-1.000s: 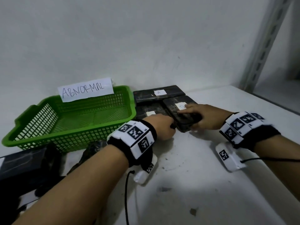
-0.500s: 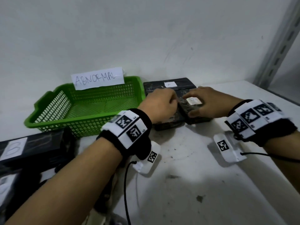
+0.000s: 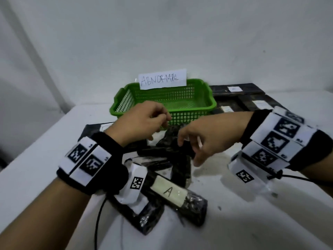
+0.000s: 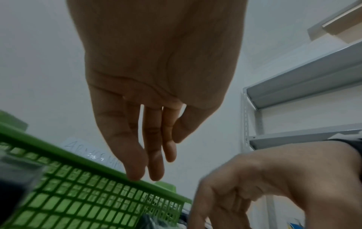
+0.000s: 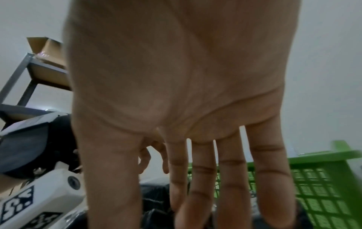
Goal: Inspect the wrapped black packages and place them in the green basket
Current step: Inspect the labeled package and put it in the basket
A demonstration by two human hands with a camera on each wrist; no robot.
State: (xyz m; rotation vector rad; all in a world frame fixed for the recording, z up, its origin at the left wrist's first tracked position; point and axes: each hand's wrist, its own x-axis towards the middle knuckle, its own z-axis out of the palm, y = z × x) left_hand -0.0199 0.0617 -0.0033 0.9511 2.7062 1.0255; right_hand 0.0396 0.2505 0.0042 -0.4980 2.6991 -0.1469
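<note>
The green basket [image 3: 189,112] [image 4: 88,201] [image 5: 323,186] stands empty at the back, with an "ABNORMAL" label [image 3: 162,81] on its rear rim. In front of it lies a pile of black wrapped packages [image 3: 158,152] [image 5: 154,190]; the nearest one [image 3: 194,208] bears an "A" sticker. My left hand [image 3: 162,121] [image 4: 154,155] hovers over the pile near the basket's front wall, fingers relaxed and holding nothing. My right hand [image 3: 187,147] [image 5: 195,193] [image 4: 235,193] reaches down at the pile with spread, straight fingers. I cannot tell whether it touches the wrap.
More black packages with white stickers [image 3: 234,89] lie flat to the right of the basket. The white table [image 3: 261,222] has bare room at the right and front. A grey shelf rack [image 4: 303,86] stands beyond; a cardboard box [image 5: 49,51] sits on a rack.
Both hands left the flat packages right of the basket and came over the pile in front of it. They gripped a package before; now both hold nothing.
</note>
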